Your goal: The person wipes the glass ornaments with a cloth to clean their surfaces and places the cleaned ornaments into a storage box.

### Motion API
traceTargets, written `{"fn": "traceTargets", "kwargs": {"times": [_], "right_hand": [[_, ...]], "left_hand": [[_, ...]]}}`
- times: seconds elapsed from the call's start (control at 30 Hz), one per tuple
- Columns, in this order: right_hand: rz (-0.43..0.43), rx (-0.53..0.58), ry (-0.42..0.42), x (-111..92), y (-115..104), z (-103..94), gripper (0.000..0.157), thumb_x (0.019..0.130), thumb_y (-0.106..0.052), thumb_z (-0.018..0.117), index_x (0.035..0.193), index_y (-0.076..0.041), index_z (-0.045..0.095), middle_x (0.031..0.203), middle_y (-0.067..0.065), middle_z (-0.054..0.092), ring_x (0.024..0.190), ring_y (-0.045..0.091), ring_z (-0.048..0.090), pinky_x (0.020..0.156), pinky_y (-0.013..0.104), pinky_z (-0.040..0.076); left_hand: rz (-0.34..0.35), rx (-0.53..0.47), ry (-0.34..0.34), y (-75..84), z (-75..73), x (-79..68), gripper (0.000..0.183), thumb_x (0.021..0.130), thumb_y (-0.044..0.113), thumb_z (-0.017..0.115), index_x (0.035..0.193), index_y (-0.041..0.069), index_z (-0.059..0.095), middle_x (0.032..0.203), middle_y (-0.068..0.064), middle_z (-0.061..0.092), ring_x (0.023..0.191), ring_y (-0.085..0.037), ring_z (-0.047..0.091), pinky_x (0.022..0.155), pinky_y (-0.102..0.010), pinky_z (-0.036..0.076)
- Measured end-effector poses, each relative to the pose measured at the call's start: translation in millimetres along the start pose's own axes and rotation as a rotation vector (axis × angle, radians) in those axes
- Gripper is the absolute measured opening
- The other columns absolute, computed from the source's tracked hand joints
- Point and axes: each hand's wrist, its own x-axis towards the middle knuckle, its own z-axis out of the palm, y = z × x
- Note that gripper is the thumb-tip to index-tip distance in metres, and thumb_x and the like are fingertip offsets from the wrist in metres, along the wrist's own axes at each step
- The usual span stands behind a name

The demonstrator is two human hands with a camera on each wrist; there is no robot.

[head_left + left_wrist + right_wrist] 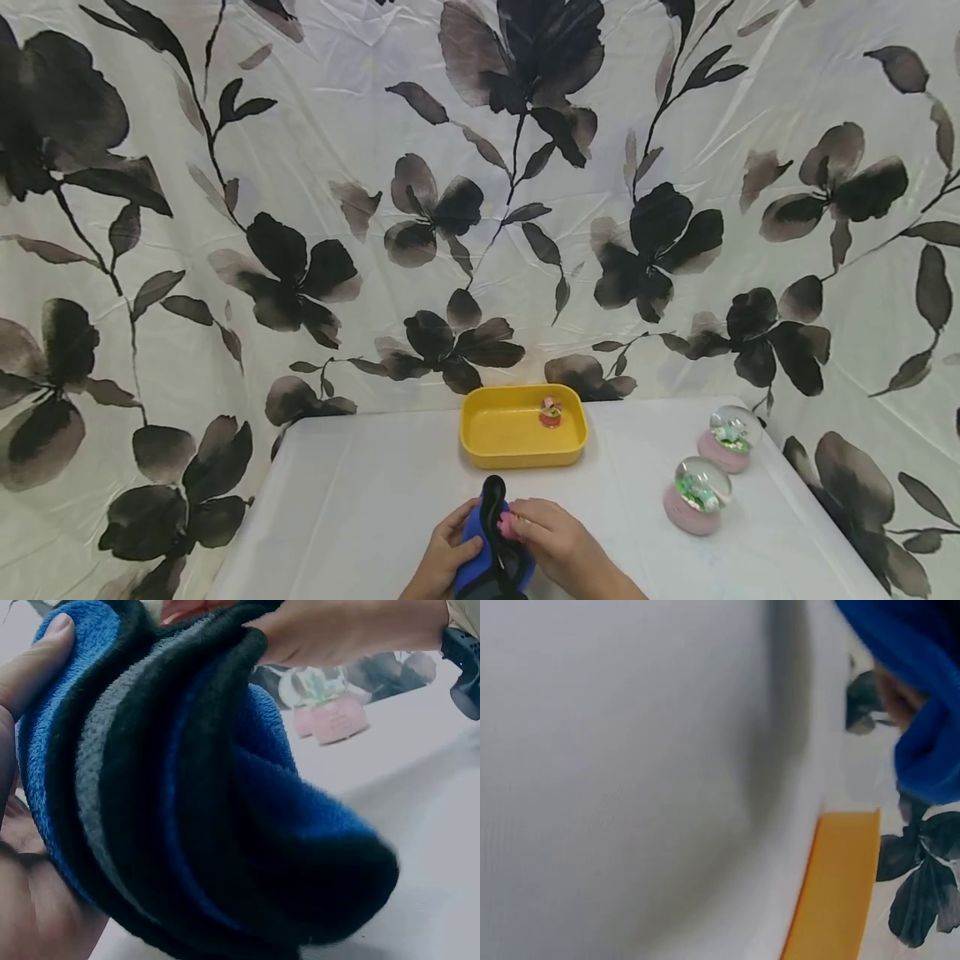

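My left hand [444, 552] grips a folded blue-and-grey fleecy cloth [474, 577] with black edging, thumb laid over its blue side. In the left wrist view the cloth [124, 772] hangs in several curved layers. At the cloth's right side, my right hand [561, 543] pinches a small pink object [507, 525] close against the dark edging. Fingers and cloth cover most of that object, so I cannot tell its kind. The right wrist view catches only part of the blue cloth [930, 754] at its upper right.
Beyond the hands stands a yellow tray [517, 461] with a small red-based ornament [551, 413] inside. Two snow globes on pink bases, the nearer one [696, 507] and the farther one [726, 450], stand at the right on the white table [352, 500]. A floral curtain [315, 167] hangs behind.
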Motion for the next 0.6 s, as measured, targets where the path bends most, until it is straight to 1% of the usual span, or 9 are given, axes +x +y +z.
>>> {"fn": "traceTargets", "kwargs": {"times": [0.03, 0.1, 0.17, 0.23, 0.3, 0.37, 0.47, 0.53, 0.6], "right_hand": [[-0.029, -0.031, 0.007, 0, 1, 0.1, 0.027, 0.093, -0.01, 0.064, 0.12, -0.006, 0.065, 0.121, 0.008, 0.064, 0.11, 0.021, 0.061, 0.094, 0.031, 0.047], [-0.026, -0.024, 0.01, -1, 1, -0.3, 0.028, 0.095, -0.013, 0.062, 0.122, -0.007, 0.064, 0.121, 0.009, 0.064, 0.11, 0.02, 0.061, 0.093, 0.029, 0.047], [0.048, 0.072, 0.006, -3, 0, -1.4, 0.031, 0.092, -0.013, 0.066, 0.122, -0.005, 0.063, 0.12, 0.012, 0.065, 0.109, 0.021, 0.062, 0.092, 0.028, 0.048], [0.182, 0.21, 0.006, -4, -1, -3.2, 0.034, 0.089, -0.012, 0.071, 0.121, -0.003, 0.062, 0.117, 0.012, 0.066, 0.106, 0.022, 0.064, 0.089, 0.028, 0.05], [0.356, 0.348, -0.002, -4, -3, -4.7, 0.037, 0.086, -0.012, 0.074, 0.119, -0.003, 0.062, 0.115, 0.009, 0.067, 0.102, 0.02, 0.066, 0.086, 0.031, 0.052], [0.541, 0.456, -0.028, -3, -4, -5.6, 0.038, 0.086, -0.016, 0.074, 0.119, -0.003, 0.062, 0.113, 0.004, 0.068, 0.1, 0.017, 0.066, 0.086, 0.032, 0.052], [0.793, 0.634, -0.073, -2, -6, -5.9, 0.039, 0.089, -0.019, 0.071, 0.121, 0.0, 0.06, 0.111, 0.004, 0.069, 0.1, 0.016, 0.065, 0.087, 0.035, 0.051], [0.921, 0.746, -0.082, -3, -8, -5.8, 0.04, 0.092, -0.019, 0.068, 0.123, 0.005, 0.058, 0.109, 0.008, 0.069, 0.098, 0.017, 0.065, 0.085, 0.033, 0.052], [1.018, 0.852, -0.064, -3, -9, -5.5, 0.041, 0.093, -0.016, 0.066, 0.124, 0.009, 0.055, 0.107, 0.013, 0.068, 0.095, 0.019, 0.066, 0.082, 0.031, 0.053]], "left_hand": [[0.008, -0.003, -0.012, -0.1, 0.1, 0.6, 0.04, 0.093, 0.005, 0.063, 0.131, 0.014, 0.056, 0.123, -0.008, 0.06, 0.113, -0.021, 0.058, 0.096, -0.037, 0.046], [0.028, 0.01, -0.025, -0.3, 0.2, 2.0, 0.039, 0.092, 0.004, 0.064, 0.129, 0.014, 0.058, 0.122, -0.007, 0.061, 0.111, -0.02, 0.06, 0.094, -0.036, 0.047], [0.057, 0.037, -0.022, 0.1, 0.7, 1.5, 0.039, 0.09, 0.003, 0.066, 0.127, 0.013, 0.06, 0.12, -0.007, 0.062, 0.109, -0.02, 0.06, 0.093, -0.035, 0.048], [0.061, 0.055, -0.011, 1.4, 2.3, 2.1, 0.039, 0.088, 0.002, 0.067, 0.125, 0.013, 0.062, 0.118, -0.007, 0.062, 0.108, -0.02, 0.06, 0.093, -0.035, 0.048], [0.046, 0.061, 0.009, 3.7, 4.1, 3.2, 0.04, 0.086, 0.001, 0.07, 0.123, 0.013, 0.064, 0.117, -0.009, 0.061, 0.108, -0.021, 0.06, 0.093, -0.036, 0.048], [0.02, 0.064, 0.037, 6.8, 5.9, 3.9, 0.041, 0.083, 0.0, 0.072, 0.121, 0.012, 0.066, 0.117, -0.012, 0.059, 0.107, -0.024, 0.06, 0.092, -0.038, 0.049], [-0.003, 0.06, 0.058, 9.7, 6.3, 3.3, 0.042, 0.08, -0.001, 0.075, 0.12, 0.011, 0.067, 0.116, -0.013, 0.058, 0.105, -0.026, 0.062, 0.09, -0.04, 0.05], [0.009, 0.055, 0.048, 9.1, 5.1, 2.1, 0.042, 0.08, 0.0, 0.076, 0.119, 0.011, 0.068, 0.116, -0.013, 0.059, 0.105, -0.025, 0.061, 0.09, -0.038, 0.05], [0.029, 0.045, 0.035, 6.5, 3.9, 1.2, 0.041, 0.08, 0.001, 0.076, 0.119, 0.013, 0.068, 0.115, -0.011, 0.062, 0.105, -0.022, 0.061, 0.091, -0.036, 0.05]]}}
